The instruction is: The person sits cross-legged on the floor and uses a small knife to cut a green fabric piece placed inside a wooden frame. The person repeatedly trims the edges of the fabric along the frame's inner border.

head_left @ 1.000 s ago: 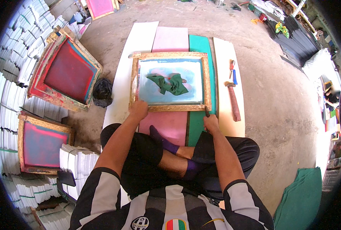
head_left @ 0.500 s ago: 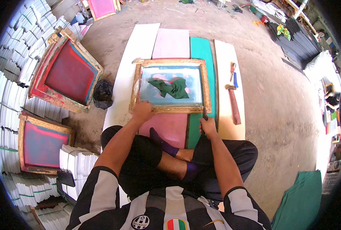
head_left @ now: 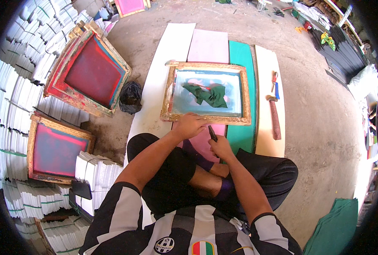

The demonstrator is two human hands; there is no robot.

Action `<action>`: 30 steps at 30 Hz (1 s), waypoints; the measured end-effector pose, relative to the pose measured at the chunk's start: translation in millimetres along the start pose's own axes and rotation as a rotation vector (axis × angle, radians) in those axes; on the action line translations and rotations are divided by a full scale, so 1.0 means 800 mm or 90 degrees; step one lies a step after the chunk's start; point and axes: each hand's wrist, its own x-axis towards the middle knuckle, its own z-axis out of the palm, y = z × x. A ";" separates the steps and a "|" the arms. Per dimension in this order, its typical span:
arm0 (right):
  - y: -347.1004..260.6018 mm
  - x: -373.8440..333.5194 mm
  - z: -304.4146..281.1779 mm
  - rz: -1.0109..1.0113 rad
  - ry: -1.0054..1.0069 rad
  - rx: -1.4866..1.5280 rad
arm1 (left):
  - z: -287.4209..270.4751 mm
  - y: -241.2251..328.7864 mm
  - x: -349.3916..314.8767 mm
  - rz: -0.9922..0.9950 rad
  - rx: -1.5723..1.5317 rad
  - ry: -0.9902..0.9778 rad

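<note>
A wooden screen-printing frame [head_left: 248,102] with pale blue and white mesh lies before me, a crumpled dark green cloth [head_left: 214,97] on its mesh. My left hand [head_left: 189,126] is closed at the middle of the frame's near rail, fingers over the wood. Just right of it, my right hand [head_left: 221,148] is wrapped around a slim dark pliers-like tool [head_left: 212,133]. That tool's tip points up toward my left fingers, close to the near rail. Its jaws are too small to make out.
White, pink, green and cream boards [head_left: 265,127] lie under the frame. A hammer [head_left: 274,119] and a screwdriver [head_left: 274,80] rest at right, beside a blue-handled tool [head_left: 277,90]. At left stand red-meshed frames [head_left: 91,76], a black plastic bag [head_left: 130,97] and stacked white sheets [head_left: 6,127].
My right hand has brought the dark tool left from the frame's near right corner, below the rail. My left hand has slid right along the rail. The whole view has shifted.
</note>
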 end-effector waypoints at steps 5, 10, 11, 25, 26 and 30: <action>-0.013 0.001 0.009 0.032 -0.013 0.038 | 0.012 -0.009 -0.002 0.006 0.017 -0.002; 0.023 0.021 0.016 -0.012 -0.096 0.091 | 0.016 -0.021 -0.002 -0.011 0.065 -0.081; 0.034 0.026 0.018 -0.012 -0.114 0.110 | 0.012 -0.019 0.001 -0.047 0.071 -0.108; 0.034 -0.004 -0.135 0.244 0.020 0.240 | -0.069 -0.114 -0.071 -0.555 0.237 -0.330; 0.076 0.014 -0.143 0.197 0.042 0.226 | -0.065 -0.119 -0.074 -0.574 0.249 -0.336; 0.079 0.027 -0.163 0.221 0.126 0.115 | -0.057 -0.124 -0.082 -0.691 0.235 -0.401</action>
